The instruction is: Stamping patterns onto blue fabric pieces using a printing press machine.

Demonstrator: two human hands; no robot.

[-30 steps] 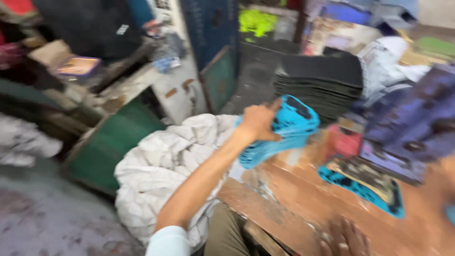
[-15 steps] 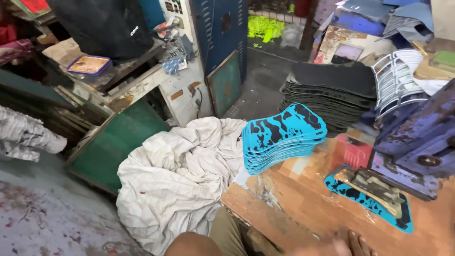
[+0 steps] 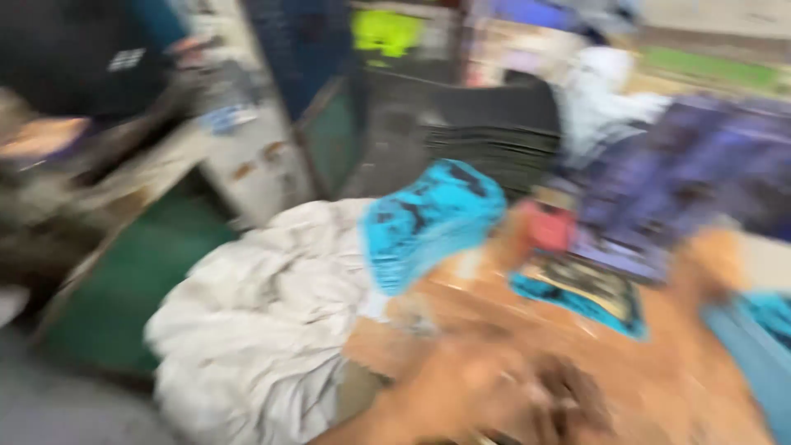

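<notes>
Hand point(image 3: 494, 395): one, low in the head view near the bottom edge, smeared by motion; lies over the front of the wooden table point(image 3: 659, 363). Which hand it is, and whether it is slack, clenched or grasping anything, cannot be told through the blur.

Stack of blue sole-shaped sheets point(image 3: 428, 218): nearest item of the work, up and to the left of the hand, apart from it, not touched. Sits at the table's left end, overhanging toward the white cloth heap point(image 3: 255, 313). Bright turquoise with black blotches, rounded outline, several layers deep, tilted.

Single blue patterned sheet point(image 3: 581, 292): flat on the table, right of the stack, beyond the hand; same turquoise and black, with a darker plate lying on it.

Red block point(image 3: 548, 227): on the table just right of the stack.

Pile of dark flat sheets point(image 3: 494, 144): behind the stack, neatly layered.

Purple machine body point(image 3: 667, 189): far right of the table
</notes>
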